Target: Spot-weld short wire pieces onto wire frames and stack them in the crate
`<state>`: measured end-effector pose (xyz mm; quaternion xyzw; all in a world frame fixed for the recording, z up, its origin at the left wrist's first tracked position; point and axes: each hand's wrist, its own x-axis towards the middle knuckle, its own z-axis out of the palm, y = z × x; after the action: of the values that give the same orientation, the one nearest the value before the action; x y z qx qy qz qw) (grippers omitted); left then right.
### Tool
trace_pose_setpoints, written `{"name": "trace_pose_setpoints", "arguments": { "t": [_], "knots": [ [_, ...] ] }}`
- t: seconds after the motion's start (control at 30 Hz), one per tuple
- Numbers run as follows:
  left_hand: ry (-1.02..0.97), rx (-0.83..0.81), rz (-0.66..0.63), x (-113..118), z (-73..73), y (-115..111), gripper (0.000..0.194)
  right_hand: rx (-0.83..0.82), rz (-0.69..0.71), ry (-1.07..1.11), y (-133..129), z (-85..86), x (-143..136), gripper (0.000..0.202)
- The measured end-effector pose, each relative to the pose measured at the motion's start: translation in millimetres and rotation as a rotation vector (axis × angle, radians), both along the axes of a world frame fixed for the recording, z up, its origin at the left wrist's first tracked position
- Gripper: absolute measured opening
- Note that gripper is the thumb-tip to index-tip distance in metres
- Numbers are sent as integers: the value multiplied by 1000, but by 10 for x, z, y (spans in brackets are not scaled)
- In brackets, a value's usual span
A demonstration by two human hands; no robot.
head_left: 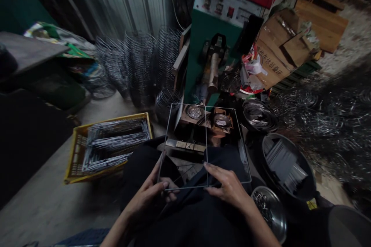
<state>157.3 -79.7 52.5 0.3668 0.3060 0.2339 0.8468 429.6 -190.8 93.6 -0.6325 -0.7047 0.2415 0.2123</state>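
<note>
A thin rectangular wire frame (pixel 206 135) with a crossbar down its middle is held over my lap. My left hand (pixel 155 185) grips its lower left corner, thumb on the bottom wire and fingers curled beneath. My right hand (pixel 224 185) pinches the middle wire near the bottom edge between thumb and fingers. Beyond the frame stands a green machine (pixel 197 58) with a thick metal arm (pixel 213 72). Two small dishes sit below that arm, one with small metal bits (pixel 195 112), the other (pixel 222 120) with a pale piece.
A yellow crate (pixel 111 177) of wire frames stands at the left. Wire coils (pixel 140 65) are stacked behind it. On the right are a black tub (pixel 311 189) of flat strips, a steel bowl (pixel 282 220) of metal parts and a cardboard box (pixel 275 54).
</note>
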Motion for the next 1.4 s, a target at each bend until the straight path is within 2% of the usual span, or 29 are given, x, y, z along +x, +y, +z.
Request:
{"name": "trace_pose_setpoints", "arguments": {
  "t": [0.17, 0.4, 0.63, 0.87, 1.0, 1.07, 1.17, 1.3, 1.4],
  "knots": [
    [-3, 41, -25, 10, -15, 36, 101, -36, -6, -10, 33, 61, 10, 79],
    [40, 74, -33, 60, 132, -5, 102, -61, -34, 1, -8, 57, 19, 79],
    [35, 58, -23, 83, 43, -20, 101, -47, -39, 4, -28, 5, 43, 82],
    [0, -11, -3, 111, 111, -81, 93, -89, -58, -15, -43, 71, 29, 80],
    [16, 31, -15, 130, 89, -21, 94, -63, -67, -29, -23, 12, 38, 73],
    [-9, 79, 2, 200, 46, 139, 99, -3, -79, -50, 107, -58, 109, 72],
    [-86, 160, 22, 425, -16, 595, 105, 95, -136, -138, 542, -119, 334, 71],
    [-178, 239, 48, 826, 0, 1390, 105, 210, -212, -240, 1346, -29, 751, 72],
    [-227, 263, 52, 1053, 60, 1869, 102, 269, -253, -270, 1818, 65, 1044, 72]
  ]
}}
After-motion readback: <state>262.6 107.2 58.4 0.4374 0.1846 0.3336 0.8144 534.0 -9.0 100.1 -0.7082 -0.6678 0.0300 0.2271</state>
